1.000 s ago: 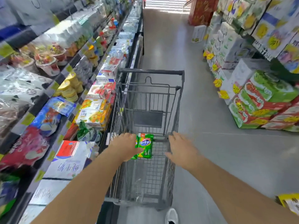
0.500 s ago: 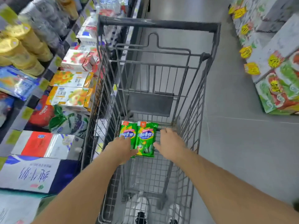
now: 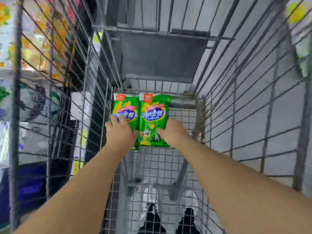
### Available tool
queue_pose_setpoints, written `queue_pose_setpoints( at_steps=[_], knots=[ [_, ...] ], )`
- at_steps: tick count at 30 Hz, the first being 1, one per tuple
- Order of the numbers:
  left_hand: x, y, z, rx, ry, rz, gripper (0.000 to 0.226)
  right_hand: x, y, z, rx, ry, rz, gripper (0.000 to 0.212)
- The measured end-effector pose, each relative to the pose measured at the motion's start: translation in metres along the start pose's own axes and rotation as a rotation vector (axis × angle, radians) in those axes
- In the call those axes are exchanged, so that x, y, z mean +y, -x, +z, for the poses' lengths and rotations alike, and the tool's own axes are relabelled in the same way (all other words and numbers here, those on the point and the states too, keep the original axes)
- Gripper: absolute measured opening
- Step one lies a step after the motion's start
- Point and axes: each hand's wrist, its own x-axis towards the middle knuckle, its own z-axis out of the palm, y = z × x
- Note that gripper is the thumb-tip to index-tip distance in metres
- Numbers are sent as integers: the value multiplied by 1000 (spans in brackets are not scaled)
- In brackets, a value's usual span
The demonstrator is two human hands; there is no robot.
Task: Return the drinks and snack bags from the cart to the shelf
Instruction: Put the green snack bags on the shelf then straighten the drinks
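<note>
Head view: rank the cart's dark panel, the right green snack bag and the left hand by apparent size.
1. dark panel, clearly largest.
2. right green snack bag.
3. left hand, smallest; it sits nearer the camera, so its true size is unsure.

— What colours are the two flat plastic snack bags on the cart floor?

— The left snack bag (image 3: 125,105) and the right snack bag (image 3: 154,115) are bright green, each with an orange tag at the top, a blue oval with white characters and yellow streaks.

— And the wire-mesh shopping cart (image 3: 236,102)?

— Grey, its mesh a square grid. Below it, the pair of shoes (image 3: 168,208) is white and black.
</note>
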Motion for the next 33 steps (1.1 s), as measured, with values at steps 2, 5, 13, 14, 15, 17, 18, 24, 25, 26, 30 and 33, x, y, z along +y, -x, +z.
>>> queue_pose_setpoints(
  at_steps=[2,5,13,14,15,17,18,24,25,26,30,33],
  knots=[
    [1,-5,5,-15,31,-58,96,-2,-12,9,10,-41,25,44],
    [11,-5,2,-82,162,-146,103,-7,-20,14,24,-85,66,68],
    [20,-9,5,-100,611,-234,82,15,-30,-7,53,25,139,87],
    [20,-13,7,-120,678,-267,82,16,-32,-7,37,18,139,91],
    [21,-15,8,-132,729,-295,81,18,-33,-7,30,-1,141,92],
    [19,-18,10,-124,795,-332,78,18,-35,-7,34,-114,168,91],
    [17,-18,10,-122,832,-353,76,18,-36,-7,39,-189,186,87],
    [14,-14,9,-206,1056,-429,49,21,-37,-11,0,-583,303,64],
    [13,-12,8,-222,1105,-455,55,21,-36,-12,-17,-606,318,65],
    [12,-9,7,-246,1148,-483,65,21,-34,-12,-39,-611,331,66],
    [15,-2,8,-277,1203,-479,62,23,-28,-5,-51,-509,298,67],
    [21,4,2,-191,1138,-462,45,22,-19,-5,6,-514,258,55]
  ],
)
